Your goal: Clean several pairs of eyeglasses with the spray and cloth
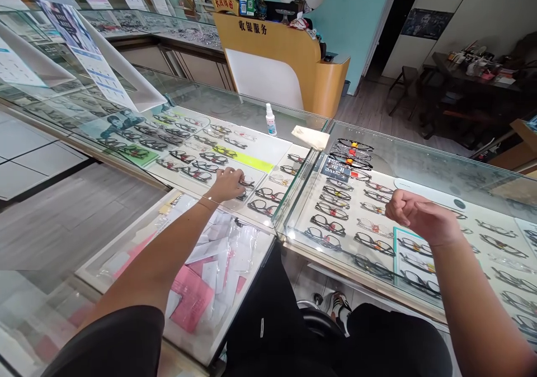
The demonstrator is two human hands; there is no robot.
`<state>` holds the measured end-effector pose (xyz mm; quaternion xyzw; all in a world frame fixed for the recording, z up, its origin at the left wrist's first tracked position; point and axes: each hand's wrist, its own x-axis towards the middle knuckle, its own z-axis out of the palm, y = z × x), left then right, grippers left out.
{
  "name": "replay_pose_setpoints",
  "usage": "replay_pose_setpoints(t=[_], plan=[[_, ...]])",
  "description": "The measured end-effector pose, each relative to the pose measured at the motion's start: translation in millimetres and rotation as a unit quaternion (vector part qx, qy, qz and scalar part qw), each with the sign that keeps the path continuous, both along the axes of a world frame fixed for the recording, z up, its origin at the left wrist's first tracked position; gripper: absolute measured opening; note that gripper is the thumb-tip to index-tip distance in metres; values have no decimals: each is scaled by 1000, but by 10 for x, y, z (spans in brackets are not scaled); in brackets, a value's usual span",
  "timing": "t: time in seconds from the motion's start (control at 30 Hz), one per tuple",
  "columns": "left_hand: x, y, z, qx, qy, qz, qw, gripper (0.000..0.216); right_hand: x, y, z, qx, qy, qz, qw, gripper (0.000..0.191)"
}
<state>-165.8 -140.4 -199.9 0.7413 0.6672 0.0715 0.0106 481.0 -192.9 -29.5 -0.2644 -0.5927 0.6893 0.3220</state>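
Note:
My left hand point(229, 185) reaches over the display case with its fingers bent down around a pair of eyeglasses point(247, 182); the fingertips are partly hidden. Rows of dark-framed eyeglasses point(197, 174) lie on the white shelf about it. My right hand point(419, 215) hovers above the right-hand glass case point(289, 229) with its fingers curled in, and nothing shows in them. Beneath it, more eyeglasses point(375, 243) lie in rows. Several black frames point(351, 160) with orange and red tags sit together near the case's far side.
A white spray bottle point(271, 121) and a folded cream cloth point(310, 137) rest on the glass. Below my left arm, a drawer point(210, 352) holds pink and white packets. Folded calendars point(98, 58) stand at left. Beyond is a wooden cashier counter point(268, 44).

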Motion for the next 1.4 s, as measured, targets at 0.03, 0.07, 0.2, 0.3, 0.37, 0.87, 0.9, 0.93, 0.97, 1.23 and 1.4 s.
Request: replay_pose_setpoints(t=[0.03,0.07,0.2,0.3,0.37,0.87,0.9,0.93,0.97,1.23,1.4], plan=[[16,26,-16,-4,2,-6,1000,31,-1,2,-2,-1,1,-2,1000,32],[28,49,-31,-7,5,-12,1000,29,-2,4,-4,-2,1,-3,1000,31],[42,110,-69,-14,12,-27,999,32,-7,9,-3,-10,8,1,1000,31],[26,111,-73,-14,17,-28,999,35,-16,2,11,-14,10,1,1000,31],[10,94,-70,-14,19,-26,999,36,-24,-6,24,-14,6,-1,1000,31],[79,-105,40,-26,1,23,999,64,-14,-5,35,-2,1,-1,1000,32],[95,-132,76,-22,0,37,999,66,-13,-8,37,-3,2,-1,1000,32],[115,-164,116,-17,-1,54,998,68,-10,-11,38,-3,3,-2,1000,32],[139,-203,156,-14,-1,73,997,71,-7,-15,38,-3,3,-3,1000,32],[471,-909,425,-123,42,189,973,86,-45,-85,51,-23,-1,-16,1000,35],[874,-1687,1032,-354,37,75,931,50,-163,-130,136,-54,-12,-106,993,28]])
